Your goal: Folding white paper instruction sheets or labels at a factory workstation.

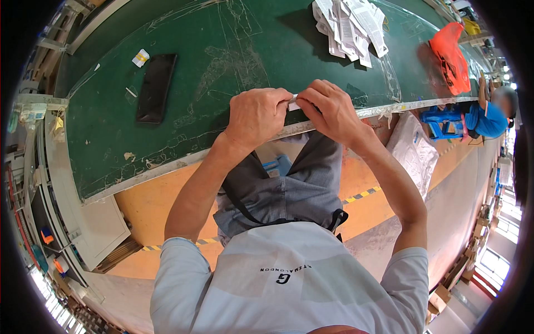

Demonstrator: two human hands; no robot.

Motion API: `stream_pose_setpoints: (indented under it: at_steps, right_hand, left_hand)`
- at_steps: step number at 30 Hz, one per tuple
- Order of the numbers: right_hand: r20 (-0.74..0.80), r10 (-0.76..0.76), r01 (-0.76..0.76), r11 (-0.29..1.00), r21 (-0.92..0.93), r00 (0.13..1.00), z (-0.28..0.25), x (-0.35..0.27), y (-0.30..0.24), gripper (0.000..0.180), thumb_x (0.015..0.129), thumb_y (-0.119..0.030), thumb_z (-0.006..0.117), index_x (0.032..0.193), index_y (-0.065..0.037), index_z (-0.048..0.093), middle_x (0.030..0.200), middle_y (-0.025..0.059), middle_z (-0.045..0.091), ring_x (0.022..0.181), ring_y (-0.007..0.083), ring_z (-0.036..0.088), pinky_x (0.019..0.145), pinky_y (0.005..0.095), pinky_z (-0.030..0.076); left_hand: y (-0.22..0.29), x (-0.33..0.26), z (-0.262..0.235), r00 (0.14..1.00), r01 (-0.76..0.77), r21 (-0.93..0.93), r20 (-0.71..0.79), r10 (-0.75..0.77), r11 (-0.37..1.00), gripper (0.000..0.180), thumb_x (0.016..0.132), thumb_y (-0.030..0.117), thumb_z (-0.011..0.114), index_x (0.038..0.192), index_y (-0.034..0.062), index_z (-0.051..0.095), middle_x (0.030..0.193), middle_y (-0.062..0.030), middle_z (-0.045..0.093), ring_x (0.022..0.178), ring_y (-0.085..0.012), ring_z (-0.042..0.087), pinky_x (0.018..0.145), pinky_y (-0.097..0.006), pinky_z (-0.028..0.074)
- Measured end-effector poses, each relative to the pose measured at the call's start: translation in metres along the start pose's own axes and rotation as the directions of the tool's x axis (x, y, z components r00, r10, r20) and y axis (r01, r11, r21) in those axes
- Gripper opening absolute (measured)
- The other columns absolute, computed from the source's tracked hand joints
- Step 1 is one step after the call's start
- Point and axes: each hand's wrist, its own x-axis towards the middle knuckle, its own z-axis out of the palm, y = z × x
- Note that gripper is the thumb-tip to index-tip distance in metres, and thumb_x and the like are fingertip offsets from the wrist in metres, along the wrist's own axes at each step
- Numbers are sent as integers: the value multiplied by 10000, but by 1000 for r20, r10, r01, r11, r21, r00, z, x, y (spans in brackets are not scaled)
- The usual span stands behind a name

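Close together over the front edge of the green table (194, 33), my two hands hold one small white folded piece, which looks like paper (293, 104). My left hand (258, 114) is closed, pinching the piece's left side between thumb and fingers. From the other side, my right hand (332, 111) pinches it with thumb and forefinger. Most of the piece is hidden by my fingers. Beyond my right hand lies a loose pile of white printed paper slips (353, 30).
A black phone (157, 88) and a small white-and-yellow packet (141, 58) lie at the left. A red plastic bag (451, 58) sits at the table's right. Beyond the edge are a silvery plastic sack (413, 147), a blue stool (443, 121) and a person in blue (489, 119).
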Motion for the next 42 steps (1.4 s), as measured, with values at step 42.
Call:
stream_pose_setpoints:
  at_steps: [42]
  right_hand:
    - [-104,129,-114,983,141,986,7,4,9,103,936,-123,678,950,-21,671,903,128,622,829,356,648,725,423,522]
  left_hand:
    - [-24,20,-6,970,-241,-37,29,242,970,171,931,202,716,983,40,728,861,-155,729,774,-364,700,653,-421,539]
